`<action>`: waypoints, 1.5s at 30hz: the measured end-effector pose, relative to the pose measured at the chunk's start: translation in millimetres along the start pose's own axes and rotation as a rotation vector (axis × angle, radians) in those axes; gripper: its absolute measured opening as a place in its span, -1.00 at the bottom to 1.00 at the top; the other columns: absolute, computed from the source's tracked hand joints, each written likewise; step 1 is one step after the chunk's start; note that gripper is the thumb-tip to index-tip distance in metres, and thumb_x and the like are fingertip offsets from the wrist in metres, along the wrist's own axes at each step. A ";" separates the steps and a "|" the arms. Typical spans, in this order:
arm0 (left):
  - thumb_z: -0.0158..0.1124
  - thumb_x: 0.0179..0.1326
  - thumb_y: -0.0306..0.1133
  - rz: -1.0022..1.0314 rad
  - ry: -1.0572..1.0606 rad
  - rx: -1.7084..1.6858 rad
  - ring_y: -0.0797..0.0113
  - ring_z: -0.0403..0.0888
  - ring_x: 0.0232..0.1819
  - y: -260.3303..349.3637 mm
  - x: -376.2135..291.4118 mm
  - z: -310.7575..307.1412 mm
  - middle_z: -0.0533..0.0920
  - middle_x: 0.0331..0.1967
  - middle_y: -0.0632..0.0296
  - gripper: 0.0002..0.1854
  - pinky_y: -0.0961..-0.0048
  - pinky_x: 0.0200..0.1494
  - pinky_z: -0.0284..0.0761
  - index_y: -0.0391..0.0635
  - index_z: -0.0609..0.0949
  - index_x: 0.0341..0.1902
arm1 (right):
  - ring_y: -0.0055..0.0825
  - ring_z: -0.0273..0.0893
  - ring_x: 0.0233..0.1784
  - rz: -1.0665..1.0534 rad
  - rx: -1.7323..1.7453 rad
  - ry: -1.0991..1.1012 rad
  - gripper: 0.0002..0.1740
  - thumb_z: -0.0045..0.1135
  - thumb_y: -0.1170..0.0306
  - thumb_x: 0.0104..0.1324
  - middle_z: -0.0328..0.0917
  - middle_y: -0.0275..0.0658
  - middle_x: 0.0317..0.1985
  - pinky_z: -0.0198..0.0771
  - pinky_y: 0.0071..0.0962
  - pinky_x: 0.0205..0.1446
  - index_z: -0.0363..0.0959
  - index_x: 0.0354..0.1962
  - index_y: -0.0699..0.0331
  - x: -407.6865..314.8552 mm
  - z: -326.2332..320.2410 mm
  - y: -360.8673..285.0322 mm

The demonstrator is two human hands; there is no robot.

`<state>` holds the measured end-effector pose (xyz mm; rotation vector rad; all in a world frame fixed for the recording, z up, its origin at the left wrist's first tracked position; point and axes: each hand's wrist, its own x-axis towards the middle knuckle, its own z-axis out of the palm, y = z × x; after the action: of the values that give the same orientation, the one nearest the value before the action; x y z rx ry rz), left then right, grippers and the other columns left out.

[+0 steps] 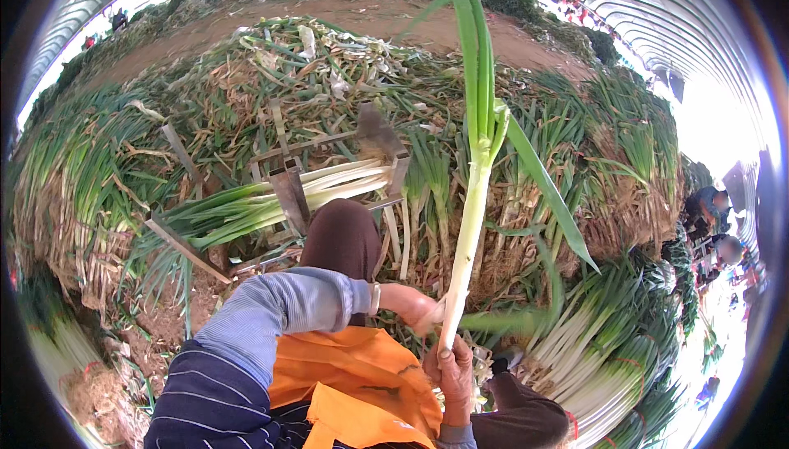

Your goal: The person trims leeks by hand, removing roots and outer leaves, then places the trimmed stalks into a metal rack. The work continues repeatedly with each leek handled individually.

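Observation:
A long green onion [471,215] stands nearly upright before me, its white shaft low and its green leaves on top. My right hand [455,372] grips the lower end of that shaft, thumb across the front. Against the shaft, just above, is my left hand [410,307], blurred, with its fingers closed on a pale strip of outer leaf [439,313]. A blurred green leaf [511,321] trails to the right behind the shaft. Left of my knee, a metal rack [290,193] holds several trimmed green onions [351,181] lying sideways.
Untrimmed green onions stand bunched at the left [80,202] and right [622,184]. A heap of leaf scraps [290,73] lies ahead. Tied white-stemmed bundles [592,350] rest at lower right. My orange apron [351,375] covers my lap. Other people [709,208] are at far right.

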<state>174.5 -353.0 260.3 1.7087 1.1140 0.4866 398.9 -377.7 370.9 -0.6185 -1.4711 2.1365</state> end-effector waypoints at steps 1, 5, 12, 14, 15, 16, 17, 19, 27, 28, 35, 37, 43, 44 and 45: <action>0.18 0.34 -0.26 -0.175 0.054 0.242 0.27 0.60 -0.19 41.3 -3.5 -17.2 0.61 -0.15 0.03 -0.62 0.34 -0.09 0.59 -0.20 0.51 0.14 | -0.75 0.11 -0.72 -0.027 -0.015 0.036 -0.51 0.20 0.16 0.38 0.31 -0.44 -0.64 -0.03 -0.64 -0.67 0.42 0.07 0.36 -2.4 -10.3 1.4; -0.04 0.49 -0.25 0.254 0.885 -0.031 0.22 0.55 -0.01 138.9 -35.4 -87.5 0.50 -0.04 0.06 -0.58 0.24 0.07 0.55 -0.13 0.35 0.34 | -0.78 0.23 -0.63 -0.123 -0.060 0.140 -0.56 0.24 0.28 0.35 0.44 -0.43 -0.54 0.09 -0.67 -0.61 0.45 0.07 0.37 -0.8 -22.4 15.5; 0.25 0.35 -0.39 0.462 1.110 -0.366 0.45 0.57 -0.17 178.1 -21.5 -121.4 0.53 -0.18 0.22 -0.54 0.40 -0.15 0.55 -0.09 0.28 0.21 | -0.75 0.40 -0.48 -0.179 -0.275 0.372 -0.55 0.28 0.43 0.29 0.57 -0.38 -0.38 0.33 -0.65 -0.46 0.46 0.11 0.40 6.6 -31.2 30.2; 0.28 0.32 -0.40 0.398 1.132 -0.389 0.46 0.54 -0.12 186.3 -21.8 -119.2 0.52 -0.14 0.26 -0.58 0.43 -0.06 0.54 -0.09 0.32 0.15 | -0.71 0.46 -0.41 -0.215 -0.444 0.445 -0.51 0.30 0.46 0.26 0.61 -0.33 -0.33 0.42 -0.61 -0.35 0.45 0.12 0.42 9.1 -41.3 39.6; 0.30 0.31 -0.41 0.363 1.146 -0.401 0.47 0.53 -0.10 188.0 -23.9 -117.8 0.51 -0.12 0.27 -0.59 0.45 -0.02 0.53 -0.09 0.34 0.12 | -0.69 0.48 -0.36 -0.240 -0.545 0.456 -0.50 0.31 0.47 0.24 0.62 -0.30 -0.31 0.44 -0.59 -0.29 0.45 0.13 0.42 11.2 -44.1 40.0; 0.31 0.31 -0.40 0.394 1.148 -0.422 0.50 0.52 -0.10 179.7 -21.5 -117.5 0.52 -0.19 0.31 -0.64 0.48 -0.05 0.52 -0.11 0.36 0.06 | -0.67 0.51 -0.32 -0.265 -0.646 0.467 -0.48 0.32 0.49 0.22 0.64 -0.28 -0.28 0.47 -0.57 -0.23 0.44 0.13 0.43 11.8 -45.5 40.7; 0.32 0.30 -0.39 0.416 1.161 -0.418 0.55 0.51 -0.14 172.8 -20.0 -116.2 0.52 -0.24 0.33 -0.67 0.52 -0.09 0.51 -0.12 0.38 0.00 | -0.66 0.52 -0.29 -0.252 -0.639 0.481 -0.48 0.33 0.49 0.21 0.65 -0.26 -0.27 0.47 -0.56 -0.19 0.45 0.13 0.42 11.0 -45.1 41.5; 0.33 0.30 -0.38 0.380 1.166 -0.412 0.58 0.50 -0.20 171.6 -22.4 -115.4 0.51 -0.26 0.35 -0.71 0.56 -0.14 0.49 -0.11 0.38 -0.09 | -0.63 0.53 -0.24 -0.227 -0.627 0.501 -0.47 0.34 0.50 0.19 0.66 -0.22 -0.24 0.47 -0.55 -0.12 0.45 0.13 0.42 10.5 -43.0 39.0; 0.30 0.32 -0.35 0.401 1.034 -0.662 0.62 0.46 -0.37 168.5 -23.4 -119.6 0.48 -0.39 0.41 -0.75 0.59 -0.36 0.41 -0.08 0.37 -0.23 | -0.66 0.51 -0.31 -0.189 -0.564 0.502 -0.48 0.34 0.46 0.22 0.64 -0.28 -0.30 0.45 -0.57 -0.24 0.46 0.13 0.41 11.5 -47.5 48.8; 0.29 0.33 -0.35 0.421 0.968 -0.801 0.62 0.46 -0.39 171.3 -24.1 -119.8 0.47 -0.40 0.41 -0.75 0.59 -0.38 0.39 -0.08 0.36 -0.24 | -0.68 0.50 -0.35 -0.188 -0.547 0.493 -0.49 0.33 0.45 0.23 0.63 -0.31 -0.33 0.45 -0.59 -0.29 0.47 0.12 0.40 11.8 -48.3 49.8; 0.19 0.35 -0.50 0.451 1.167 -0.095 0.58 0.35 -0.45 177.0 -32.9 -112.3 0.39 -0.40 0.42 -0.79 0.57 -0.39 0.37 -0.07 0.34 -0.32 | -0.78 0.24 -0.63 -0.143 -0.131 0.290 -0.56 0.22 0.35 0.36 0.41 -0.47 -0.55 0.13 -0.69 -0.58 0.45 0.13 0.35 7.4 -30.5 35.3; 0.18 0.34 -0.54 0.511 1.279 0.235 0.57 0.32 -0.45 183.8 -34.5 -108.5 0.36 -0.37 0.42 -0.78 0.57 -0.38 0.37 -0.08 0.32 -0.34 | -0.77 0.24 -0.63 -0.146 -0.094 0.280 -0.57 0.19 0.34 0.38 0.41 -0.47 -0.56 0.13 -0.68 -0.59 0.43 0.14 0.35 6.9 -30.0 32.9; 0.08 0.42 -0.47 0.433 0.725 -0.626 0.59 0.54 -0.28 166.0 -73.7 -77.5 0.43 -0.36 0.32 -0.83 0.61 -0.24 0.47 -0.13 0.30 -0.28 | -0.79 0.21 -0.63 -0.143 0.002 0.273 -0.57 0.17 0.33 0.40 0.40 -0.47 -0.58 0.11 -0.68 -0.60 0.42 0.15 0.36 5.1 -34.8 30.0; 0.11 0.40 -0.44 0.346 0.548 -0.476 0.56 0.54 -0.26 154.5 -82.4 -73.6 0.46 -0.34 0.31 -0.83 0.56 -0.21 0.48 -0.14 0.33 -0.29 | -0.80 0.18 -0.62 -0.149 -0.051 0.315 -0.57 0.16 0.33 0.41 0.37 -0.50 -0.58 0.09 -0.69 -0.59 0.42 0.15 0.36 5.4 -38.5 32.5; 0.14 0.39 -0.41 0.253 0.385 -0.325 0.53 0.53 -0.23 140.2 -94.3 -69.6 0.50 -0.32 0.30 -0.82 0.50 -0.19 0.48 -0.15 0.35 -0.30 | -0.80 0.18 -0.62 -0.154 -0.074 0.298 -0.57 0.15 0.33 0.41 0.37 -0.51 -0.58 0.09 -0.69 -0.59 0.42 0.16 0.36 7.3 -35.6 30.9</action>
<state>139.1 -408.0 430.9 1.5073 1.0164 1.1310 410.8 -357.0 329.5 -0.7856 -1.3888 1.7921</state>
